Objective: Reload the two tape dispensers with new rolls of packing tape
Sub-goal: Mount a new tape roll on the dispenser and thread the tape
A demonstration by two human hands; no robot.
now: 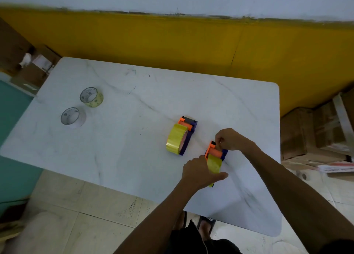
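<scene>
Yellow tape already fills both dispensers on the counter (134,104). The left hand (199,172) grips the near dispenser (215,158) by its roll; the right hand (228,139) pinches at the orange head, probably threading the tape end. Next: draw it over the cutter.

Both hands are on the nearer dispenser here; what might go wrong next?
The right hand pinches at the cutter end of the nearer tape dispenser; fingers there may get nicked. The left hand covers much of the yellow roll, so the tape may feed crooked or stick to itself. The two near-empty rolls could be mistaken for new ones.
</scene>
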